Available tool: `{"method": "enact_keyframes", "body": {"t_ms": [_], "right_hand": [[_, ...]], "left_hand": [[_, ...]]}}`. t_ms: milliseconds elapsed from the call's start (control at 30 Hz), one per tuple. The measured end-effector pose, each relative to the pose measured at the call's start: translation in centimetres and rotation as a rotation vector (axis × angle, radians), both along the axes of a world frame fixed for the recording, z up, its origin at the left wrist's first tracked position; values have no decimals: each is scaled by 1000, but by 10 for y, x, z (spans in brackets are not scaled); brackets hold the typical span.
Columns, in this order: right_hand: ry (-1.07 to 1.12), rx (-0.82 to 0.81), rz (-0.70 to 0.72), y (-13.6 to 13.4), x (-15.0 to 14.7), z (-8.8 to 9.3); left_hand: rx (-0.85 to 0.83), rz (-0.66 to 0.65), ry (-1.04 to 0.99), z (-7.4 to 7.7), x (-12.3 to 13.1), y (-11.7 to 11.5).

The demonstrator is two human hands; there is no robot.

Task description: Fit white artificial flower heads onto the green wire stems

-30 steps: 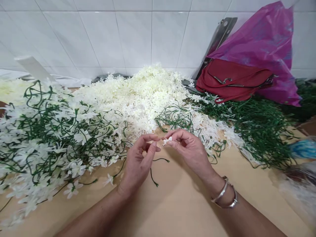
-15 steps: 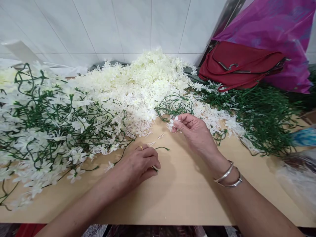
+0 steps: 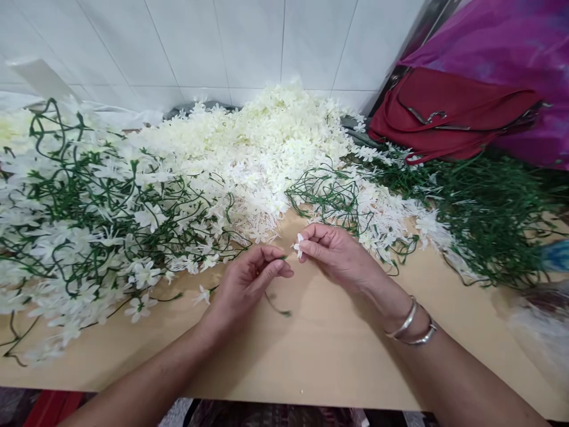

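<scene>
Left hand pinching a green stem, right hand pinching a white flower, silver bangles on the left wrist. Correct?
Not quite: the silver bangles are on the right wrist, not the left, as the head view shows. The rest stands: the left hand pinches a green stem, and the right hand pinches a white flower.

You see a small white petalled flower (image 3: 299,245), a thin dark-green stem (image 3: 283,258), a cream-to-white blossom heap (image 3: 275,142), a flat tan tabletop (image 3: 338,350), a soft crimson handbag (image 3: 484,110), a magenta plastic bag (image 3: 511,44) with bluish blotches, and grey-lined whitish wall tiles (image 3: 249,44).
</scene>
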State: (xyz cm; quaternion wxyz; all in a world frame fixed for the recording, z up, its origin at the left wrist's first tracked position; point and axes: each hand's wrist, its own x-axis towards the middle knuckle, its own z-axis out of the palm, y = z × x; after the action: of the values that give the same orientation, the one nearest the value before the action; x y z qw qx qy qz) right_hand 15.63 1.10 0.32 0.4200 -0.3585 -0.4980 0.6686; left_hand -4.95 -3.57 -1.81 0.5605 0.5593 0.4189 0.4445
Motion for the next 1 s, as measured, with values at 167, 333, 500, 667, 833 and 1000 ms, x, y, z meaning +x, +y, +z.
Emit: {"method": "enact_keyframes", "body": {"t_ms": [167, 333, 500, 667, 833, 1000], "right_hand": [[93, -158, 71, -2, -3, 2], [30, -148, 78, -3, -3, 1], [-45, -73, 58, -6, -6, -2], [-145, -29, 62, -7, -6, 2], [-216, 13, 68, -9, -7, 7], [-292, 92, 42, -11, -9, 7]], "left_hand": [[-78, 89, -68, 2, 6, -3], [-79, 136, -54, 6, 6, -5], [-57, 109, 16, 5, 5, -4], [-60, 79, -39, 7, 6, -5], [-42, 69, -32, 8, 5, -5], [21, 117, 187, 5, 4, -7]]}}
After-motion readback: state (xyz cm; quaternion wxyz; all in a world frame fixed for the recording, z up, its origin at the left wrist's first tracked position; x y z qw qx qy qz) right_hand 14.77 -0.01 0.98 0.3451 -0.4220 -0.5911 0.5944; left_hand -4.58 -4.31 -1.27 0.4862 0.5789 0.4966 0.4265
